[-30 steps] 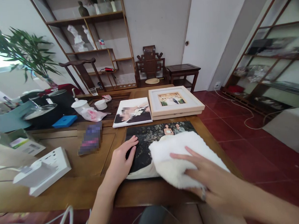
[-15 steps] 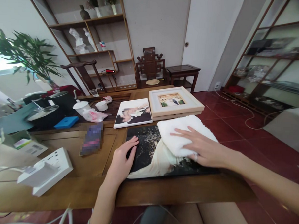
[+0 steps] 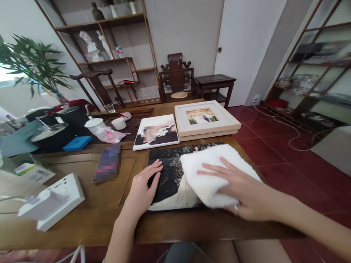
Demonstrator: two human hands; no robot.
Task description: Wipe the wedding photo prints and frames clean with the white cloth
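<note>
A dark photo panel point(image 3: 168, 174) with a pale gown printed on it lies flat near the table's front edge. My left hand point(image 3: 144, 187) rests on the panel's left edge, fingers stretched out and thumb apart. Over the right part of the panel is a folded white towel point(image 3: 200, 167), fluffy and thick. My right hand point(image 3: 239, 190) presses down on this towel with its fingers spread over the top, and its lower edge bunches under the palm. The towel hides much of the picture beneath it.
Behind the panel lie a white-edged photo print point(image 3: 156, 134) and stacked light wooden picture frames point(image 3: 206, 118). To the left are a white power strip point(image 3: 62, 198), an opened box point(image 3: 28, 169), a blue box point(image 3: 77, 143) and a lidded pot point(image 3: 49, 137). The wooden table point(image 3: 197, 225) ends close in front.
My right hand has drawn the towel toward me and slightly left, uncovering the panel's far edge. My left hand stays where it was.
</note>
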